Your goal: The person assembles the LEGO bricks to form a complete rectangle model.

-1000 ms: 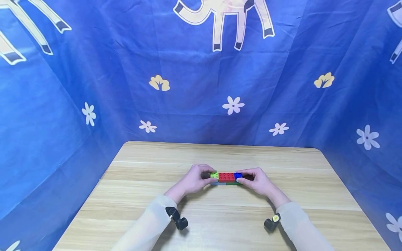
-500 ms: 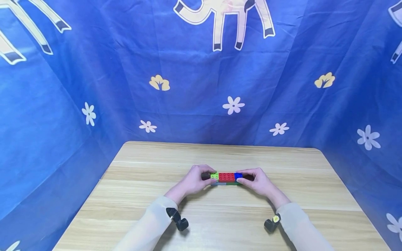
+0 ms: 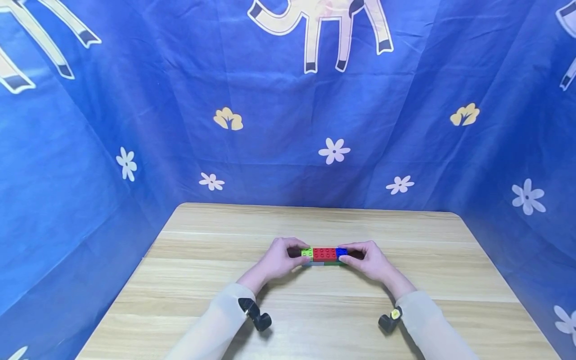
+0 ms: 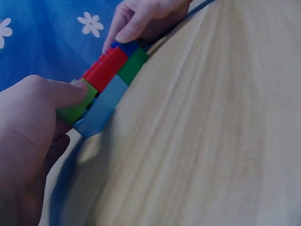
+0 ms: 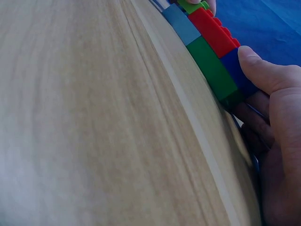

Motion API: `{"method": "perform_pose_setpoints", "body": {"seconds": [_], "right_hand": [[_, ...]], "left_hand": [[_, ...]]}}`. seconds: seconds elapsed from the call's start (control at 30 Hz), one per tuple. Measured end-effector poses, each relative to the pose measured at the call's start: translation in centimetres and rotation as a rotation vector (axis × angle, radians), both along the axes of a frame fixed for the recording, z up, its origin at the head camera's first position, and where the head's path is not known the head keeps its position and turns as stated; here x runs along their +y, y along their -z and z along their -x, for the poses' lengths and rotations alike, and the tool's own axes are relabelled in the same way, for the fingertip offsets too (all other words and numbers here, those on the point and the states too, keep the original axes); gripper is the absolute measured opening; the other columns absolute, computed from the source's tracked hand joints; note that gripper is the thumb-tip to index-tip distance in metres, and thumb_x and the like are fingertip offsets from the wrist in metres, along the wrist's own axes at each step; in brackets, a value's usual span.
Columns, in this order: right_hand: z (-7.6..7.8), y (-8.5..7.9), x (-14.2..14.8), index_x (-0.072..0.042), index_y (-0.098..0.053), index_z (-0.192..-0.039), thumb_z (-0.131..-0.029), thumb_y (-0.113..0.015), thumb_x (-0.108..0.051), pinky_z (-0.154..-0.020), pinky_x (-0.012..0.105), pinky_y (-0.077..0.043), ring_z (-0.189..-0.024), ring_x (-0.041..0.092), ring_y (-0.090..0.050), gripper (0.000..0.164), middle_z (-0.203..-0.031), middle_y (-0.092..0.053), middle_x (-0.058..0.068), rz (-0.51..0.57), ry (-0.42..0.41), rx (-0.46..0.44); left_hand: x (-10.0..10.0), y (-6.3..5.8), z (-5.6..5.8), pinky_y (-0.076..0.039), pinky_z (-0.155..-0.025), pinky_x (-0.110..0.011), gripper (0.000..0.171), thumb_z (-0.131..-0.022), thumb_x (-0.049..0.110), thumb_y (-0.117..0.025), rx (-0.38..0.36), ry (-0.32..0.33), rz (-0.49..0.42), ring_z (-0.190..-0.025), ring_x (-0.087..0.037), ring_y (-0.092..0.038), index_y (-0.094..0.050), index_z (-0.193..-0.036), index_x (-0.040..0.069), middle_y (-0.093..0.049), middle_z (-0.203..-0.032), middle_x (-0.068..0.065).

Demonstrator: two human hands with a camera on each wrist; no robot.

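Note:
A low two-layer row of toy building bricks sits on the table between the hands. On its top layer a lime green brick (image 3: 307, 254), a red brick (image 3: 325, 254) and a blue brick (image 3: 341, 253) stand in line. Beneath them are a light blue brick (image 4: 103, 104) and a dark green brick (image 5: 211, 70). Thumb and fingers of the left hand (image 3: 280, 258) pinch the lime green brick at the left end. A narrow dark gap shows beside that brick in the left wrist view. At the right end, the right hand (image 3: 372, 261) pinches the blue brick.
The wooden table (image 3: 315, 320) extends around the bricks, its back edge close to a blue patterned curtain (image 3: 279, 125). Curtain also hangs at both sides. A small black camera sits on the left wrist (image 3: 257, 316), another on the right wrist (image 3: 389, 321).
Almost nothing moves. The left hand and wrist have shifted very slightly, while the right hand and the bricks look still.

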State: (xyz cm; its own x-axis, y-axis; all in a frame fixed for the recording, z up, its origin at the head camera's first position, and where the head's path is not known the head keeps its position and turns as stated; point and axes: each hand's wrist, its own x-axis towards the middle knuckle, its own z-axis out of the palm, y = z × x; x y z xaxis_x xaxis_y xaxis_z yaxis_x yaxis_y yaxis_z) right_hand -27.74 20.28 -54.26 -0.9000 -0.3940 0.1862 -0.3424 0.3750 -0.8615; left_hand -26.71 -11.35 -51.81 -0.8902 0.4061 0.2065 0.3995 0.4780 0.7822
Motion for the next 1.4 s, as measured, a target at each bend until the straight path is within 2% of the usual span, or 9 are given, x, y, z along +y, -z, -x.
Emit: {"method": "perform_pose_setpoints", "body": {"seconds": [0.2,0.47,0.7,1.03,1.17,1.3,1.4], "right_hand": [[0.0,0.0,0.0,-0.013,-0.079,-0.126,-0.093,-0.085,-0.024,-0.104,0.030,-0.049,-0.118,0.022,-0.068,0.035,-0.123,-0.076,0.001,0.014,-0.003,-0.011],[0.1,0.1,0.1,-0.015,-0.079,-0.126,-0.094,-0.084,-0.028,-0.105,0.027,-0.048,-0.121,0.022,-0.067,0.035,-0.123,-0.076,0.000,-0.005,-0.006,0.011],[-0.1,0.0,0.1,-0.018,-0.079,-0.127,-0.094,-0.084,-0.032,-0.108,0.034,-0.048,-0.122,0.021,-0.066,0.037,-0.125,-0.076,-0.002,-0.027,0.004,0.014],[-0.3,-0.2,0.3,-0.019,-0.078,-0.130,-0.095,-0.083,-0.035,-0.106,0.044,-0.050,-0.120,0.022,-0.067,0.039,-0.127,-0.075,-0.001,-0.068,0.009,0.027],[-0.1,-0.3,0.3,-0.020,-0.078,-0.130,-0.095,-0.082,-0.039,-0.109,0.047,-0.048,-0.123,0.021,-0.065,0.040,-0.127,-0.075,-0.003,-0.080,-0.002,0.013],[0.2,-0.5,0.3,-0.016,-0.077,-0.131,-0.095,-0.081,-0.039,-0.106,0.045,-0.051,-0.122,0.020,-0.066,0.042,-0.127,-0.075,-0.002,-0.081,-0.007,-0.004],[0.3,-0.6,0.3,-0.013,-0.076,-0.132,-0.097,-0.080,-0.039,-0.100,0.039,-0.054,-0.118,0.019,-0.067,0.044,-0.127,-0.075,-0.002,-0.084,-0.007,-0.011]], "left_hand": [[0.1,-0.2,0.2,-0.056,-0.099,-0.037,0.030,-0.087,0.021,-0.090,-0.040,0.002,-0.035,-0.106,-0.017,-0.072,-0.083,-0.115,0.015,-0.078,-0.111,0.002],[0.1,-0.1,0.3,-0.058,-0.088,-0.032,0.031,-0.085,0.021,-0.092,-0.059,-0.008,-0.038,-0.093,-0.011,-0.071,-0.083,-0.114,0.014,-0.079,-0.101,0.005],[0.1,-0.3,0.2,-0.058,-0.077,-0.030,0.032,-0.084,0.018,-0.092,-0.068,0.007,-0.050,-0.081,-0.012,-0.069,-0.082,-0.115,0.012,-0.076,-0.090,0.008],[0.2,0.8,-0.1,-0.059,-0.090,-0.032,0.034,-0.090,0.019,-0.087,-0.100,0.008,-0.122,-0.095,-0.013,-0.074,-0.079,-0.122,0.010,-0.079,-0.110,-0.002],[0.0,1.3,-0.1,-0.055,-0.100,-0.037,0.039,-0.092,0.024,-0.086,-0.107,-0.014,-0.130,-0.109,-0.017,-0.072,-0.078,-0.128,0.010,-0.077,-0.119,-0.003],[-0.2,1.4,-0.1,-0.050,-0.109,-0.040,0.046,-0.091,0.028,-0.086,-0.115,-0.040,-0.132,-0.122,-0.021,-0.067,-0.075,-0.133,0.010,-0.076,-0.124,-0.002],[-0.2,1.2,0.0,-0.049,-0.111,-0.042,0.045,-0.093,0.028,-0.085,-0.118,-0.037,-0.137,-0.125,-0.024,-0.066,-0.075,-0.133,0.010,-0.075,-0.127,-0.004]]}}
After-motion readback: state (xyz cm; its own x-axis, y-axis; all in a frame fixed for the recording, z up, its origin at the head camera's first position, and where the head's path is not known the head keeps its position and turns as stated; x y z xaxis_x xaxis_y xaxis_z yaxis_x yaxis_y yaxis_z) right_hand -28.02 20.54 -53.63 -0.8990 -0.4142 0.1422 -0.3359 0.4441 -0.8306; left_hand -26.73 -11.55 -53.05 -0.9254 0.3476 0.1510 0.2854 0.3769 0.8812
